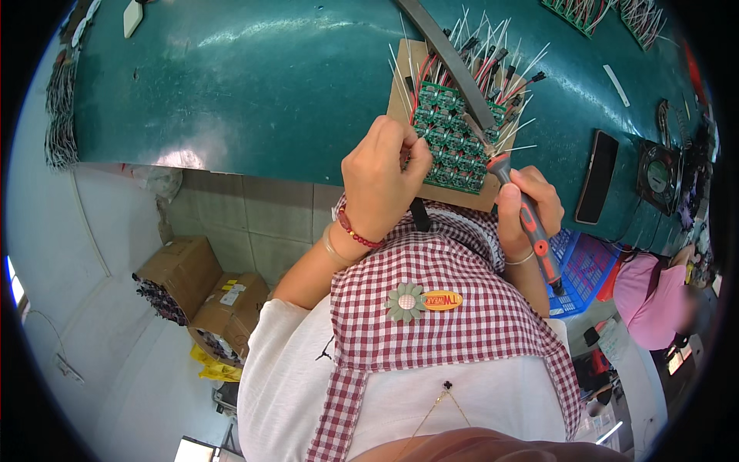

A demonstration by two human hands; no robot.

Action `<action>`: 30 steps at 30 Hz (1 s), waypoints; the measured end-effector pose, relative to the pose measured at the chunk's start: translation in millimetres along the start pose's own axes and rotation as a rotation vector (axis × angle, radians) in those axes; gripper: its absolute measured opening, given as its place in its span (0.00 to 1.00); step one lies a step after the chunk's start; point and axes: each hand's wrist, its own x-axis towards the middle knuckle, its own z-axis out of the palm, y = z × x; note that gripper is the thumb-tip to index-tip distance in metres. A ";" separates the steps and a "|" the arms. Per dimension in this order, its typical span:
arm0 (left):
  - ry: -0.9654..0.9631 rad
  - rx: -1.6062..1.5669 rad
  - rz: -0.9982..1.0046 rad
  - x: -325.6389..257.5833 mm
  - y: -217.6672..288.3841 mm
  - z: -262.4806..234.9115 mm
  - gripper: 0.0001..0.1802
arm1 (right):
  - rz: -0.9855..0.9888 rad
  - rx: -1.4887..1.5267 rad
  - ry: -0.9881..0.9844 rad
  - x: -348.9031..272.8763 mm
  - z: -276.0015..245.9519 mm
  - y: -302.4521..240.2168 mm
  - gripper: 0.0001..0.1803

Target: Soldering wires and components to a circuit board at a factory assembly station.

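A panel of green circuit boards [448,160] lies on a sheet of brown cardboard [471,198] near the table's front edge. Red, black and white wires [493,65] stick out beyond its far side. My right hand [531,202] is wrapped around a soldering iron [533,223] with a grey and red handle, its tip pointing at the panel's right side. My left hand [385,177] is closed in a pinch at the panel's left edge; whatever its fingers hold is hidden. A grey curved bar [454,65] reaches over the panel from the far side.
The green table [262,92] spreads around the work. To the right lie a black phone [597,175], a white strip [616,85] and a round black device [659,171]. More wired boards [573,14] sit far right. A blue crate [581,269], cardboard boxes [181,277] and another person [650,300] are nearby.
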 end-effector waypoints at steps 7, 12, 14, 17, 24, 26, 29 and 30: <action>0.014 0.007 -0.010 1.7 -0.4 0.8 0.10 | 0.086 -0.013 -0.035 4.9 3.0 0.3 0.08; 0.012 0.017 -0.008 1.2 0.2 -0.3 0.09 | 0.168 0.012 -0.026 15.8 -9.6 2.7 0.07; 0.016 0.026 -0.003 0.1 -0.3 -0.1 0.08 | 0.140 0.024 -0.030 25.1 -13.3 6.9 0.06; 0.019 0.024 0.007 1.6 -2.8 3.2 0.08 | 0.239 0.056 -0.154 35.5 -18.6 6.4 0.07; 0.024 0.014 0.006 2.4 -5.2 6.5 0.08 | 0.233 0.065 -0.316 56.2 -26.7 4.8 0.08; 0.027 0.021 0.016 2.7 -5.4 8.3 0.08 | 0.243 0.083 -0.323 56.7 -27.9 7.5 0.08; 0.020 0.034 -0.004 2.6 -4.4 9.5 0.10 | 0.258 0.095 -0.311 53.5 -29.5 8.0 0.08; 0.022 0.029 -0.015 2.1 -2.9 8.6 0.10 | 0.263 0.094 -0.290 50.7 -29.5 8.3 0.08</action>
